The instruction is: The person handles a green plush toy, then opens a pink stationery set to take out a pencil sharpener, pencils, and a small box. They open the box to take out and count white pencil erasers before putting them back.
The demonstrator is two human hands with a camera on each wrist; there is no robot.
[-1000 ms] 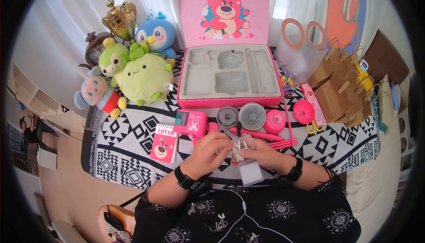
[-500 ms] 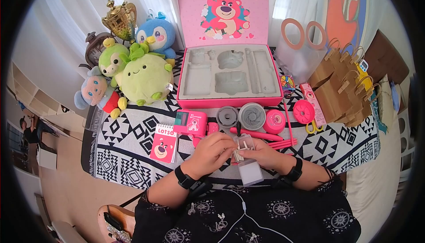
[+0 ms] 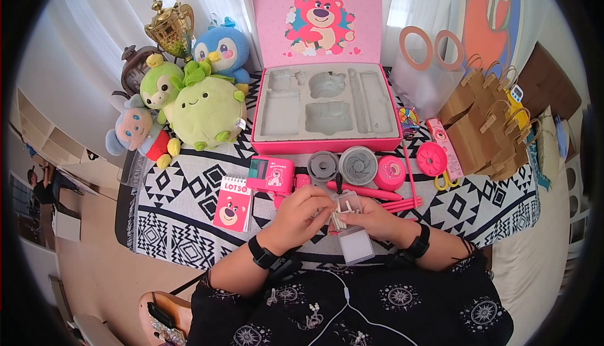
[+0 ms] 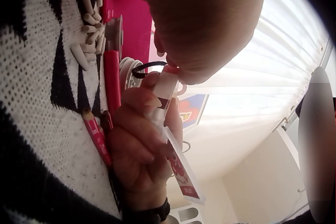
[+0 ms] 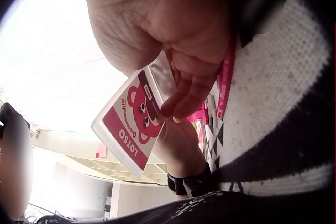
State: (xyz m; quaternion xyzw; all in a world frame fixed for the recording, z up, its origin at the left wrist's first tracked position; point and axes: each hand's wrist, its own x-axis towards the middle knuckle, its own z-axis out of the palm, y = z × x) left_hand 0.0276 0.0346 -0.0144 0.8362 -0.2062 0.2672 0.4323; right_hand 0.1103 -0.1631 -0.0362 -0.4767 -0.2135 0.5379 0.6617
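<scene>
My right hand (image 3: 371, 217) grips a small clear plastic case (image 3: 348, 202) that holds several short white sticks (image 3: 340, 220). Its hinged lid (image 5: 134, 121) hangs open toward me and carries a pink LOTSO bear label. My left hand (image 3: 303, 215) is bent over the case from the left, its fingertips right at the sticks. The left wrist view has the left hand (image 4: 205, 19) above the case, with the right hand (image 4: 139, 129) around it from below. I cannot tell whether the left fingertips pinch a stick. Several loose white pieces (image 4: 90, 37) lie on the cloth.
Beyond my hands lie a pink bear-print device (image 3: 274, 176), a LOTSO notepad (image 3: 233, 206), grey round parts (image 3: 358, 166), a pink round case (image 3: 391, 173) and yellow scissors (image 3: 447, 182). An open pink gift box (image 3: 327, 147) stands behind, with plush toys (image 3: 207, 107) left and paper bags (image 3: 484, 129) right.
My left fingertips have shifted slightly right, closer over the sticks in the case. The right hand and the case have stayed in place.
</scene>
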